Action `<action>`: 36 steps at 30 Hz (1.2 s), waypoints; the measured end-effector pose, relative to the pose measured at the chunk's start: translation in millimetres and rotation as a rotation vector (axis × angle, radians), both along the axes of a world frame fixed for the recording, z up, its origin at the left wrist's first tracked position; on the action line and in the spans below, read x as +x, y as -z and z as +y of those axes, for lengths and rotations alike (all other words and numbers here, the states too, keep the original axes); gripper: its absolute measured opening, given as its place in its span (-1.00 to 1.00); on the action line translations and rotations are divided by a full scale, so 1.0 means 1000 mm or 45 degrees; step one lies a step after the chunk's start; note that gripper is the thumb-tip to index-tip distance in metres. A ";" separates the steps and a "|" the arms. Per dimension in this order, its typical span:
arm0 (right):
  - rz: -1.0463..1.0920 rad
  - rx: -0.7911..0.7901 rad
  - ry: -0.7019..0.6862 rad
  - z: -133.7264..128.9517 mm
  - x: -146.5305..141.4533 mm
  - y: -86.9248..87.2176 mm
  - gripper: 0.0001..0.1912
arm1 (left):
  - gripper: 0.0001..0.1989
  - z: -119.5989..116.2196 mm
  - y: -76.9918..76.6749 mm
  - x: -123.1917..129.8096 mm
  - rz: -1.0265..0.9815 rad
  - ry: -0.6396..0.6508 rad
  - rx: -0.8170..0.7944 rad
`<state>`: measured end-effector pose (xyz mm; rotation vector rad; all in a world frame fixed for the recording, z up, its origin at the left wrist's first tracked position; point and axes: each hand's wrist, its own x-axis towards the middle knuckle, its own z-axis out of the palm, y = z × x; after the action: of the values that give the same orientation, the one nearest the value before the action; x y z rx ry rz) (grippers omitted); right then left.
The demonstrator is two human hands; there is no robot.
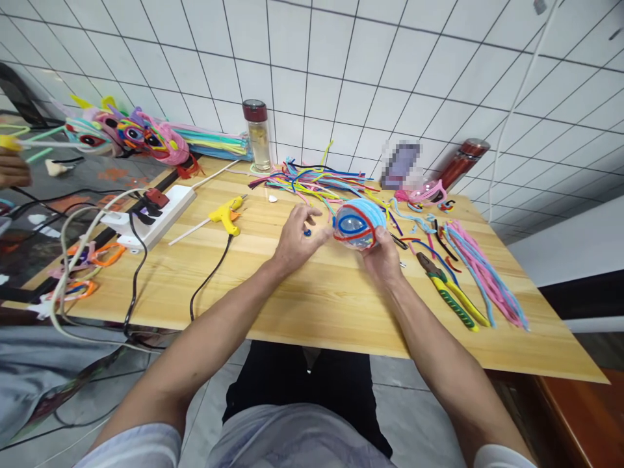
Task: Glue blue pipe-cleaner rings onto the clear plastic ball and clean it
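Above the pale wooden counter (292, 318), the right hand (385, 257) holds a clear round plastic ball (359, 225); the left hand (297, 240), fingers parted, is beside it. Light-blue fuzzy stems (374, 211) and a red-and-blue eye-shaped outline (351, 217) cover part; elsewhere looks bare. Beyond lie multicoloured stems (319, 180).

Ball: the clear, rounded shell (354, 243) is glinting at its front.
Light-blue wrap: fuzzy strands (374, 211) are covering its top and right in close rows.
Red outline: a strand (366, 215) is curving around the clear patch.
Dark-blue loop: an eye-shaped ring (351, 216) is sitting inside the red.
Place: the ball is resting in the person's right hand (383, 259) above the table (312, 309), its left side lying near the spread left hand (299, 239).
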<state>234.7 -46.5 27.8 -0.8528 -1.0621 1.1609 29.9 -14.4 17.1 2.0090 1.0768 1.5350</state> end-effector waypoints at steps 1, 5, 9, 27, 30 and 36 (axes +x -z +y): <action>0.015 -0.015 -0.034 -0.001 -0.001 0.000 -0.39 | -0.45 -0.002 0.000 0.002 -0.015 0.094 0.007; 0.015 -0.106 -0.179 -0.002 -0.005 0.006 -0.39 | 0.16 -0.010 0.004 0.011 0.033 0.374 -0.015; -0.151 -0.080 -0.110 -0.002 -0.003 0.013 -0.36 | 0.08 -0.012 0.007 0.015 0.044 0.246 -0.033; -1.567 0.893 0.583 -0.005 0.018 -0.003 -0.87 | 0.00 -0.006 0.012 0.011 0.309 0.085 0.066; -1.686 0.874 0.607 -0.005 0.018 -0.002 -0.86 | -0.01 -0.007 0.012 0.012 0.311 0.060 0.028; -1.916 0.885 0.688 -0.004 0.016 0.000 -0.84 | -0.06 -0.008 0.012 0.013 0.342 0.108 0.029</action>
<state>250.7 -50.3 27.8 -1.2877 -2.0335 -0.5488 42.8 -22.0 5.2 2.2938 1.0588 1.2665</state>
